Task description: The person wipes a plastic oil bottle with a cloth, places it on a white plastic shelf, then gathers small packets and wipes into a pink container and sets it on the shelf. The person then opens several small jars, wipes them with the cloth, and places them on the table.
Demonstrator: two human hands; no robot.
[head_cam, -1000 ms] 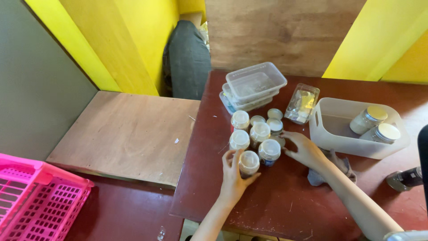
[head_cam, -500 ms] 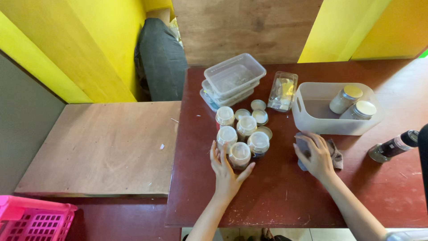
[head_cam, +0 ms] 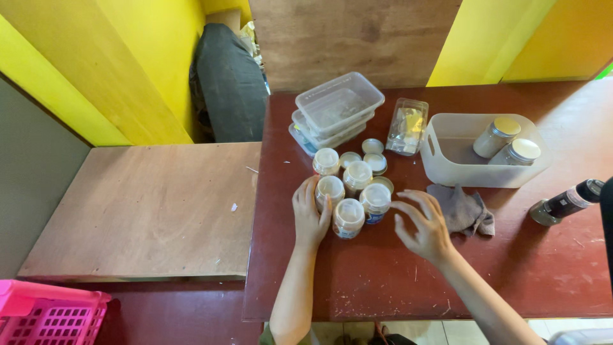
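On the dark red table (head_cam: pixel 383 281) a cluster of small clear jars (head_cam: pixel 351 182) with pale lids stands near its middle, and the person's left hand (head_cam: pixel 309 216) cups the cluster's left side, fingers loosely curved against the nearest jar. The right hand (head_cam: pixel 424 225) hovers just right of the cluster, fingers spread wide and holding nothing, beside a crumpled grey cloth (head_cam: pixel 465 212).
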